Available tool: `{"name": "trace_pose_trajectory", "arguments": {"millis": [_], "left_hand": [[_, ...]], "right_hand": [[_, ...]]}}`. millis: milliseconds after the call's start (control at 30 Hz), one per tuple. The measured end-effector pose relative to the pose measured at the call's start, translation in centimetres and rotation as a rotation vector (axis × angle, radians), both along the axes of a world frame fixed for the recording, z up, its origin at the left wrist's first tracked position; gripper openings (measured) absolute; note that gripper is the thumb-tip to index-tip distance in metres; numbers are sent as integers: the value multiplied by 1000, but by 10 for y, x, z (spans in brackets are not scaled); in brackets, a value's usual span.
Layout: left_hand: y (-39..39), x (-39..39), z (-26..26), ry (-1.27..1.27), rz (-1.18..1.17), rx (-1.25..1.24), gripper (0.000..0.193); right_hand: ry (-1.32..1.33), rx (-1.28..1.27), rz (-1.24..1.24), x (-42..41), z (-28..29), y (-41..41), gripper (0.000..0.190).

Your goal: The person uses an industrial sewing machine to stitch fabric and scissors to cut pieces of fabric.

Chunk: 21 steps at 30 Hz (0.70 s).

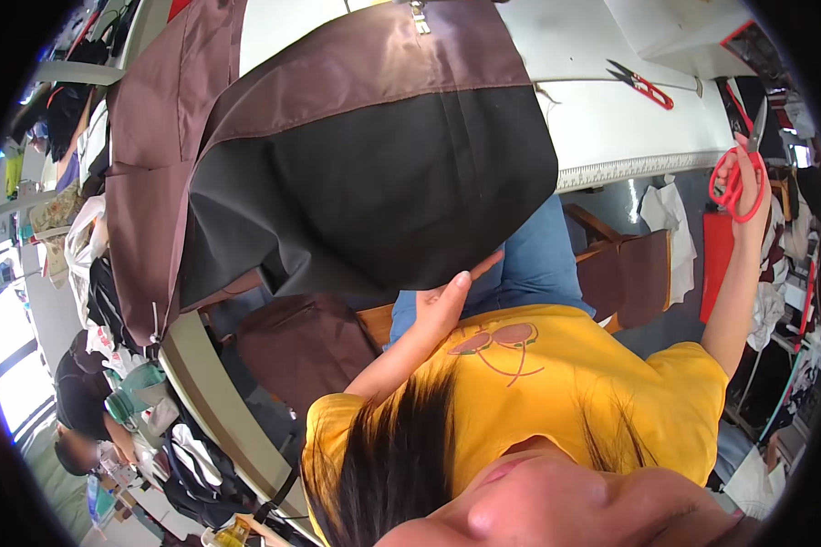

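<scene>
A large piece of black and brown fabric point(356, 205) drapes from the white sewing table point(609, 130) over its front edge. A metal presser foot point(421, 19) stands at the fabric's far edge. My left hand point(441, 301) is at the near edge of the black part, thumb and a finger spread apart; the cloth partly hides it, and no grip on it shows. Out to the right, my right hand point(742, 174) holds red-handled scissors point(737, 186) by the loops, blades pointing away from me. Red-handled thread snips point(643, 85) lie on the table.
A measuring scale point(629, 165) runs along the table's front edge. Brown cloth pieces point(308, 342) lie by my left side, others point(622, 277) at my right. To the left is another work table point(212, 410) with heaped garments; a person point(85, 403) sits beyond.
</scene>
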<state>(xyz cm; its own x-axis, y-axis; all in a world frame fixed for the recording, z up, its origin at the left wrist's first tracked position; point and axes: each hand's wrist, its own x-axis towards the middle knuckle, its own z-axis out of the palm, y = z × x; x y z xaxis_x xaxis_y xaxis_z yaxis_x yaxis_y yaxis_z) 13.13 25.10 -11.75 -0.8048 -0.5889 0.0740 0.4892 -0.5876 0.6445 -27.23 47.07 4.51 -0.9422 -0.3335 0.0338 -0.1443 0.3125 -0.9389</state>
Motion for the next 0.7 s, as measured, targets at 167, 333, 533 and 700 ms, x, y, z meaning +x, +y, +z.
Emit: {"name": "trace_pose_trajectory", "arguments": {"millis": [167, 333, 533, 700], "left_hand": [[4, -6, 1, 28, -13, 83, 46], [7, -5, 2, -103, -39, 74, 49], [3, 3, 4, -116, -65, 135, 51], [4, -3, 12, -94, -23, 123, 47]], "right_hand": [[100, 162, 288, 82, 10, -32, 40], [111, 123, 575, 119, 5, -46, 35], [-231, 162, 833, 134, 3, -63, 36], [-151, 260, 987, 123, -1, -75, 30]]}}
